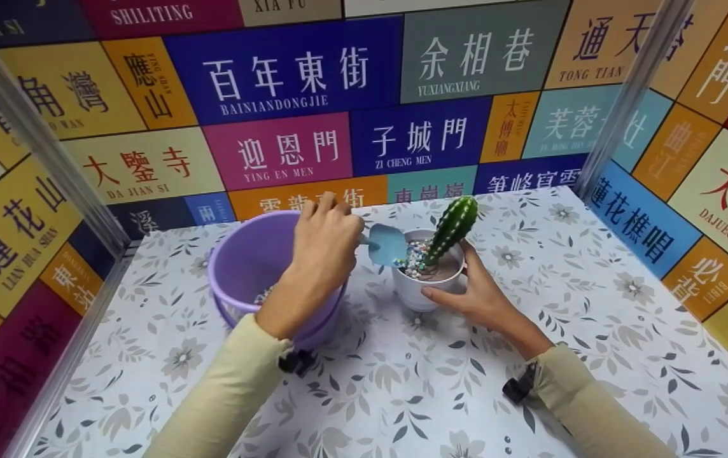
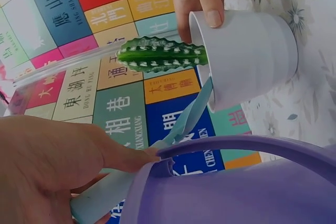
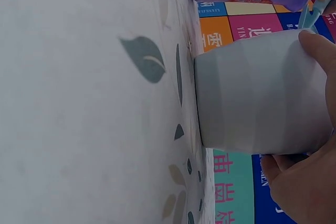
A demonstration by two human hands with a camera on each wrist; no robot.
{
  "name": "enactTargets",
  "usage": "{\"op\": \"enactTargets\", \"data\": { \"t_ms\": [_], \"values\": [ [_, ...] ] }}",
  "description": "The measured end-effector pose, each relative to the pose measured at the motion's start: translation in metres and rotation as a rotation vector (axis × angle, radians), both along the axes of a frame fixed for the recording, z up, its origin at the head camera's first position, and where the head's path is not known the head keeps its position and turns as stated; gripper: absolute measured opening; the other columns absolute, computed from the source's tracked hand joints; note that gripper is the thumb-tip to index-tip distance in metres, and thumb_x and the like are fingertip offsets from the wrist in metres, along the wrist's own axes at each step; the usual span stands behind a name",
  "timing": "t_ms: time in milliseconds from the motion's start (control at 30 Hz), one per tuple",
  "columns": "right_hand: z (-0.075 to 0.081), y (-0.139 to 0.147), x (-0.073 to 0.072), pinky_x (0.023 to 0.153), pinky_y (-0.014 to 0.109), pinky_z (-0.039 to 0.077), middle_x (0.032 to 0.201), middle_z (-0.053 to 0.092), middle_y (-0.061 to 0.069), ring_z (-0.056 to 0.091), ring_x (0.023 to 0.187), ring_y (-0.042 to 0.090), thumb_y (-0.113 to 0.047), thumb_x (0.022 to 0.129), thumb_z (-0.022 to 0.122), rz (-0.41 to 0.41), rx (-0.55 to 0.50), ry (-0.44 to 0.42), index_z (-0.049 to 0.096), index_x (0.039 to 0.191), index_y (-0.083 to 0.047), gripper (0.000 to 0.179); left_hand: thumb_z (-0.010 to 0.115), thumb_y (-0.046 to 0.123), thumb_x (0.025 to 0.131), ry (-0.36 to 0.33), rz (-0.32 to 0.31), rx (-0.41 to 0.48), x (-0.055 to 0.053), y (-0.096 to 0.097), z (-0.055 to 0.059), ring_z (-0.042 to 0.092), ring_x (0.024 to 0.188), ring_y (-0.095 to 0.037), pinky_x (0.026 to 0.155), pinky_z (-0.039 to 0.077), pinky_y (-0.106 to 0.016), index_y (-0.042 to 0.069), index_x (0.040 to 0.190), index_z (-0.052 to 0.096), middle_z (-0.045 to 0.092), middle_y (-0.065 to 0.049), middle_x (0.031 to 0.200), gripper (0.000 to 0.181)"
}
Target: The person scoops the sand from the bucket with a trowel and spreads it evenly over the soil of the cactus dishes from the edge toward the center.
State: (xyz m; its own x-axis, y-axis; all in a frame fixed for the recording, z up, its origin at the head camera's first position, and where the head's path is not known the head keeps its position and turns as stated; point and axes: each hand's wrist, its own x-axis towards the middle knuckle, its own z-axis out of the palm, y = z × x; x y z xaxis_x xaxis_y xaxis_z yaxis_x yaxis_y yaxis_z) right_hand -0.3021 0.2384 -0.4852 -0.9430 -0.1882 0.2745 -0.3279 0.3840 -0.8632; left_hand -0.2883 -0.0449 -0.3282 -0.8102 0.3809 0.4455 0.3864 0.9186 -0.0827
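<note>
My left hand (image 1: pixel 329 242) grips the handle of a light blue toy shovel (image 2: pixel 102 198). Its blade (image 1: pixel 387 245) tips over the left rim of a white pot (image 1: pixel 416 294). In the pot a green cactus (image 1: pixel 453 226) leans to the right, with multicoloured pebbles (image 1: pixel 415 256) heaped on its left and a brownish surface on the other side. My right hand (image 1: pixel 485 292) holds the pot from the right, thumb on its front wall and fingers behind. In the right wrist view the pot (image 3: pixel 262 93) stands on the table.
A purple bucket (image 1: pixel 227 280) stands left of the pot, under my left forearm, with some pebbles (image 1: pixel 265 295) at its bottom. Its handle (image 2: pixel 252 142) shows in the left wrist view. A flower-patterned cloth (image 1: pixel 415 394) covers the table. Sign-printed walls (image 1: pixel 287 70) and clear corner posts enclose it.
</note>
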Motion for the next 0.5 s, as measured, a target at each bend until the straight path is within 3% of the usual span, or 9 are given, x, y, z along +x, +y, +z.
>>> {"op": "enactTargets", "data": {
  "t_ms": [300,500],
  "values": [
    [-0.001,0.000,0.000,0.133,0.060,0.022,0.178,0.026,0.017,0.033,0.162,0.038,-0.035,0.087,0.093,-0.014,0.006,0.002,0.013,0.174,-0.015,0.120,0.080,-0.001,0.084,0.020,0.070,-0.036,-0.004,0.002,-0.004,0.054,0.111,-0.029,0.097,0.041,-0.046,0.013,0.100,0.084,0.074,-0.007,0.107,0.022],
    [-0.001,0.001,-0.001,0.131,0.063,0.026,0.179,0.024,0.017,0.033,0.162,0.039,-0.036,0.086,0.093,-0.008,0.002,0.011,0.013,0.174,-0.014,0.121,0.080,0.001,0.086,0.137,0.079,-0.068,-0.005,0.004,-0.012,0.054,0.110,-0.027,0.096,0.040,-0.044,0.014,0.096,0.083,0.073,-0.005,0.104,0.017]
  ]
}}
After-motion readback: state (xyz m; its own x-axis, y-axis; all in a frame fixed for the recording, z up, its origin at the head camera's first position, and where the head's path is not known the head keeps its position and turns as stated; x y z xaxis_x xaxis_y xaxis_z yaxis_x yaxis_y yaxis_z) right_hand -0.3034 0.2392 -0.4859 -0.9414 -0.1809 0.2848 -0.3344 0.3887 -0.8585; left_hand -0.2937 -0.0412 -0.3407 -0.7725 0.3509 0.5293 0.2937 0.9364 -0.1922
